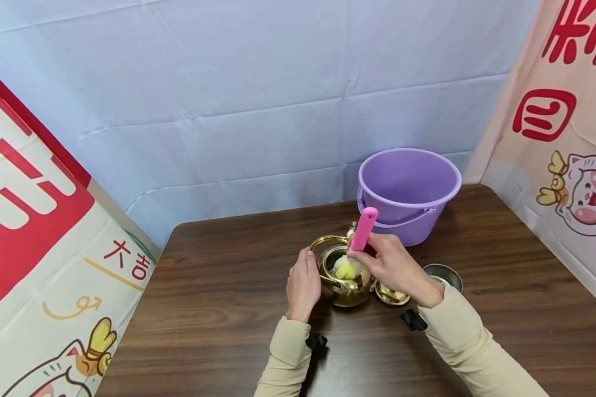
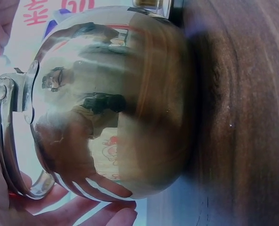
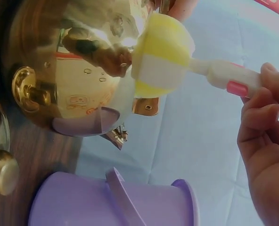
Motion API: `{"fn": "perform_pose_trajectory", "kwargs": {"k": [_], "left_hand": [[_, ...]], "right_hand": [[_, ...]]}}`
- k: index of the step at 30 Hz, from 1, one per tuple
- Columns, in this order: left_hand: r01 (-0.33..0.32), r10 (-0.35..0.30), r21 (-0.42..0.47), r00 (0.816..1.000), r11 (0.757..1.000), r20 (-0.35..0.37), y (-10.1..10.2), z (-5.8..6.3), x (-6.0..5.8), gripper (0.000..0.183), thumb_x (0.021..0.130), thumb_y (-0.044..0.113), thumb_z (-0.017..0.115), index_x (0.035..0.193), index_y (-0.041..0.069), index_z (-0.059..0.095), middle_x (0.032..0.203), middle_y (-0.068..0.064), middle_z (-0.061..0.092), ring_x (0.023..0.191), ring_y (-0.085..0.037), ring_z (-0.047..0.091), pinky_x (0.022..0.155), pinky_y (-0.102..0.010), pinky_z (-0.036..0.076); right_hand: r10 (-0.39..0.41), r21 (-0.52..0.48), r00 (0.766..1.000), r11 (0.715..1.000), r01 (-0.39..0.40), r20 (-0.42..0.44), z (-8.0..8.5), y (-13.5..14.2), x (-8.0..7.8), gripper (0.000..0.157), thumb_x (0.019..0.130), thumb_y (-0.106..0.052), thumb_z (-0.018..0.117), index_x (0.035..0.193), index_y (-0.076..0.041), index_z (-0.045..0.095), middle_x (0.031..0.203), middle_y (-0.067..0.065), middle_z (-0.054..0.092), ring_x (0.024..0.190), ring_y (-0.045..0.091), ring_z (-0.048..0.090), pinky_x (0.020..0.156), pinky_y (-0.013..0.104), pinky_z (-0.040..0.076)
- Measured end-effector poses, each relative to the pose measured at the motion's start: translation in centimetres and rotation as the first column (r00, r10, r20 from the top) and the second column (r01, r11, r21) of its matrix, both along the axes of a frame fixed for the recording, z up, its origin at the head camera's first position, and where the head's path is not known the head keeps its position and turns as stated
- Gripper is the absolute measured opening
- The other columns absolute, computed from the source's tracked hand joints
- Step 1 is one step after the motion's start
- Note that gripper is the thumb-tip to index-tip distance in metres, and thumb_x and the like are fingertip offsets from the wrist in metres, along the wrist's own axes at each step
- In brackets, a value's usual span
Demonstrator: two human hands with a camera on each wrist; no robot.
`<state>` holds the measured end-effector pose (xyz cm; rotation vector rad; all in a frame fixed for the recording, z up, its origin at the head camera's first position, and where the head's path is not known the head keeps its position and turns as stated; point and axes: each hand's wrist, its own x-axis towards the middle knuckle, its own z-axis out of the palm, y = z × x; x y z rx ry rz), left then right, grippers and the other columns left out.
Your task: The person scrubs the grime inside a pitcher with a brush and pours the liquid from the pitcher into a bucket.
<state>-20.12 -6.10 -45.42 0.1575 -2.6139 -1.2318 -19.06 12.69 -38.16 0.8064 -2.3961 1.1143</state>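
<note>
A shiny gold kettle with its top uncovered stands on the table. My left hand holds its raised handle from the left side, and some fingertips lie against the rounded body. In my right hand is a sponge bottle brush, pinched between thumb and fingers by its pink handle. The brush's yellow-and-white sponge head is at the kettle's mouth; how far it reaches inside is hard to tell. Beside the kettle, to the right, lies a gold lid with a knob.
Behind the kettle, at the back right, stands a purple bucket with its handle hanging down. A round metal dish sits right of the lid, partly behind my right forearm. The brown wooden table meets a pale cloth backdrop.
</note>
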Motion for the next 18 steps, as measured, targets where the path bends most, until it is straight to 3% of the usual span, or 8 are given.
{"fn": "perform_pose_trajectory", "kwargs": {"k": [18], "left_hand": [[0.025, -0.025, 0.003, 1.000, 1.000, 0.009, -0.30, 0.30, 0.05, 0.043, 0.104, 0.037, 0.030, 0.134, 0.023, 0.058, 0.125, -0.009, 0.066, 0.106, -0.039, 0.065, 0.081, -0.058, 0.049]], "right_hand": [[0.065, 0.031, 0.983, 0.998, -0.061, -0.173, -0.38, -0.21, 0.06, 0.016, 0.080, -0.004, 0.075, 0.089, -0.013, 0.066, 0.083, -0.007, 0.067, 0.075, 0.004, 0.060, 0.069, 0.017, 0.048]]}}
